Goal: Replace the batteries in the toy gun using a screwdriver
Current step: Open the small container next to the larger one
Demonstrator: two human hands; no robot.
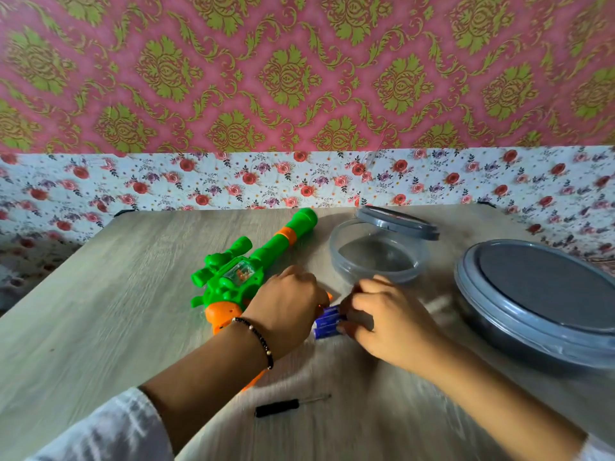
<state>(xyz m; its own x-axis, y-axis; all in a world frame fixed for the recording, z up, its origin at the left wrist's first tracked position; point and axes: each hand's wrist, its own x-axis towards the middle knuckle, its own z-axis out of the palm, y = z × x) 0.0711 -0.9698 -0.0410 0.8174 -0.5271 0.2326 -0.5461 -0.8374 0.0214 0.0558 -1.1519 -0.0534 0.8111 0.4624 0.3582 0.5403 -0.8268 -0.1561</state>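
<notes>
A green and orange toy gun [253,264] lies on the wooden table [100,311], barrel pointing to the far right. Blue batteries [327,322] lie side by side on the table just right of its grip. My left hand [288,301] covers the gun's grip, fingers curled at the batteries' left end; what it holds is hidden. My right hand [382,314] pinches the batteries' right end. A small black-handled screwdriver [289,405] lies loose on the table nearer to me.
A clear round container [336,251] stands open behind my hands, its grey lid [399,221] leaning on the rim. A larger lidded grey container [545,304] sits at the right. A floral-papered wall runs behind the table's far edge.
</notes>
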